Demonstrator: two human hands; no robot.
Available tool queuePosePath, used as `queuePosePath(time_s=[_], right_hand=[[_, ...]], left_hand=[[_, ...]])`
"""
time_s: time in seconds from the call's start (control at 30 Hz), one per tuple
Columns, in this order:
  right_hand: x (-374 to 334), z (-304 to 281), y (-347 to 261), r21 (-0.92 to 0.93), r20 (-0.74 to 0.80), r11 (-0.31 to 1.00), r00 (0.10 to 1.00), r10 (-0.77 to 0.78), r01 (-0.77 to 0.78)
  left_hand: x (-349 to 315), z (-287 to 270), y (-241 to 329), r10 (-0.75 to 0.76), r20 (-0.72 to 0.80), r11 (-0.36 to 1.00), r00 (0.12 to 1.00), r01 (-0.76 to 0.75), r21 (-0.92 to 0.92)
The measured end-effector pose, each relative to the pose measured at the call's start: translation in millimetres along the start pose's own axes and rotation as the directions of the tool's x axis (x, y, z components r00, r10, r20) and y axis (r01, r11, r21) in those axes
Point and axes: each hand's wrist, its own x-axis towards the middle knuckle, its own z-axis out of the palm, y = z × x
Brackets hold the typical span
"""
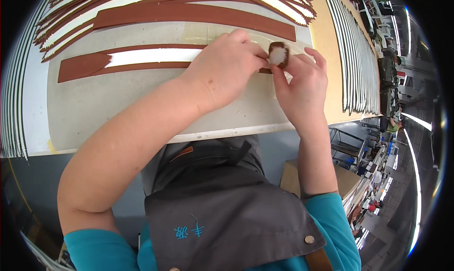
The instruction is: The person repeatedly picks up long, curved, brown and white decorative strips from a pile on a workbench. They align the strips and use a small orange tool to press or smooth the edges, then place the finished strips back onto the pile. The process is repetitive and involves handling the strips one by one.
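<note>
A long brown strip with a white middle band (156, 56) lies across the grey work mat. Its left end is plain brown and flat, with a zigzag edge where the white begins. At the right, a brown-edged end with a white face (278, 56) is folded up between my hands, slightly blurred. My left hand (224, 65) lies over the strip, its fingertips closed on the strip at the fold. With thumb and fingers my right hand (302, 77) pinches the raised end, its outer fingers lifted away. My left hand covers part of the strip.
Beyond the strip lies a plain brown band (198, 16), with a pile of similar brown and white zigzag-ended strips (75, 22) behind it. Narrow dark-and-white strips (347, 58) lie in rows at the right, more at the far left. A cardboard box (347, 178) stands below the table.
</note>
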Motion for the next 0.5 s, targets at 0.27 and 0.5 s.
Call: queuePosePath(time_s=[0.27,0.5], right_hand=[[19.3,-2.8,-11.8,-0.249,0.17,0.944,0.969,-0.178,0.217],[13.0,-6.0,-13.1,-0.252,0.141,0.93,0.961,-0.238,0.267]], left_hand=[[11.4,-44.0,6.4,-0.421,0.144,0.741,0.895,0.431,-0.515],[-14.3,-44.1,-2.2,-0.34,0.08,0.862,0.937,0.344,-0.372]])
